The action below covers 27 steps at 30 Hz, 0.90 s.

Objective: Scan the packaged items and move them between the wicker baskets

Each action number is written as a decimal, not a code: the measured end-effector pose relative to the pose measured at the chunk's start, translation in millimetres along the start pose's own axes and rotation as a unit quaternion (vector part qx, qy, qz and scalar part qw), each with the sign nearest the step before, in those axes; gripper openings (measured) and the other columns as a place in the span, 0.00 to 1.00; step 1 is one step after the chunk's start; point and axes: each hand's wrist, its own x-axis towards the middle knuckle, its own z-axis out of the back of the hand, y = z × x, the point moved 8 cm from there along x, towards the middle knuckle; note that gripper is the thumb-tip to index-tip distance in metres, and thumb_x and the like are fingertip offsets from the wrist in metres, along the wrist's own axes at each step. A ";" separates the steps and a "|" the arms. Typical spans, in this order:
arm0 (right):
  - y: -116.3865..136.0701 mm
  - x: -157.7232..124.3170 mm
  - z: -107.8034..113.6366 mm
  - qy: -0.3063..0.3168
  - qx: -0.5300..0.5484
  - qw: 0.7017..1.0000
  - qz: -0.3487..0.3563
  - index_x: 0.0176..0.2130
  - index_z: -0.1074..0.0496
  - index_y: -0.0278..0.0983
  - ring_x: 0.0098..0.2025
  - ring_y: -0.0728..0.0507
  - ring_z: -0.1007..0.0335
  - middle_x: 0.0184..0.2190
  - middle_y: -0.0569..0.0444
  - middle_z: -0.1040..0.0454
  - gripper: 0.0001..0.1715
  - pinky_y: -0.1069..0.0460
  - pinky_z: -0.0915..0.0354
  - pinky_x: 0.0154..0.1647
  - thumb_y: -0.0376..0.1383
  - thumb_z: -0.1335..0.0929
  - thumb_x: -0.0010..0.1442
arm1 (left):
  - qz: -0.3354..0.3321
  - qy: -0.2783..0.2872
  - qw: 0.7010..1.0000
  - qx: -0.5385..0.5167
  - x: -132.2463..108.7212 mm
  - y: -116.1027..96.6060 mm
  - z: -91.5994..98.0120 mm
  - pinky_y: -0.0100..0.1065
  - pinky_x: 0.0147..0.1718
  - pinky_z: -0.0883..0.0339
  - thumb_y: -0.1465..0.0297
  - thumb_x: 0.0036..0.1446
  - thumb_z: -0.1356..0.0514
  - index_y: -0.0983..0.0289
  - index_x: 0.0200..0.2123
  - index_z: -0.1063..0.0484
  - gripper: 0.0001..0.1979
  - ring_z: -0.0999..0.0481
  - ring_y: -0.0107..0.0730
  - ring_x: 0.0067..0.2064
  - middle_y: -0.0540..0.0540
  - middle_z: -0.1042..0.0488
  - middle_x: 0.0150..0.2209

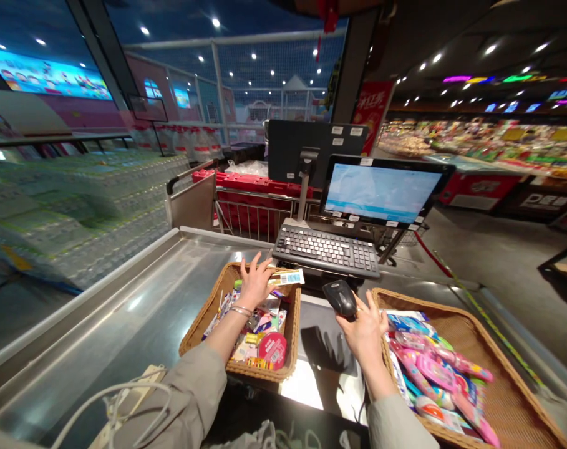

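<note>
My left hand [255, 284] is over the left wicker basket [189, 337], pinching a slim packet [290, 276] with a barcode on its pale end. Under this hand the basket holds a jumble of small packaged goods, with a round pink-red tub [272, 350] near its front. In my right hand [365, 330] is a black handheld barcode scanner [340, 298], its head tilted up towards the packet's side. Part of its grip is hidden by my fingers. The right wicker basket [493, 337], just beside that hand, holds several pink and blue packaged items [435, 372].
Behind the baskets are a black keyboard [327, 249], a lit screen [383, 190] and a dark monitor back [311, 149]. A metal counter [138, 312] with a raised rim lies left. White cables [138, 393] hang near my left sleeve. Beyond stands a metal cart [250, 215].
</note>
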 end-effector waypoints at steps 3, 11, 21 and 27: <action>2.4 1.2 3.2 -0.002 0.001 1.000 0.006 0.40 0.23 0.41 0.66 0.32 0.49 0.54 0.50 0.26 0.17 0.30 0.60 0.61 0.43 0.37 0.55 | -0.002 -0.005 1.000 -0.008 7.3 -7.5 3.1 0.69 0.64 0.67 0.65 0.49 0.31 0.54 0.44 0.23 0.17 0.47 0.55 0.68 0.55 0.30 0.60; 6.8 1.8 10.7 0.011 -0.002 1.000 0.027 0.40 0.24 0.42 0.68 0.33 0.51 0.55 0.51 0.27 0.16 0.29 0.60 0.61 0.41 0.36 0.55 | -0.036 -0.012 0.999 -0.026 23.6 -36.5 0.1 0.69 0.65 0.69 0.64 0.50 0.32 0.55 0.46 0.24 0.18 0.50 0.55 0.69 0.55 0.32 0.61; 14.3 1.4 21.3 0.019 -0.013 0.998 0.059 0.38 0.24 0.42 0.68 0.33 0.53 0.56 0.51 0.28 0.12 0.29 0.63 0.62 0.39 0.35 0.54 | -0.080 -0.012 0.996 -0.041 31.4 -71.1 -6.1 0.68 0.65 0.70 0.62 0.49 0.31 0.56 0.47 0.24 0.20 0.50 0.56 0.69 0.56 0.33 0.62; 15.6 2.2 25.3 0.023 -0.013 0.998 0.055 0.36 0.24 0.41 0.69 0.33 0.54 0.57 0.53 0.28 0.11 0.29 0.65 0.63 0.38 0.34 0.53 | -0.087 -0.015 0.995 -0.048 34.1 -82.9 -10.0 0.68 0.65 0.68 0.62 0.49 0.31 0.56 0.48 0.24 0.21 0.50 0.57 0.69 0.57 0.33 0.62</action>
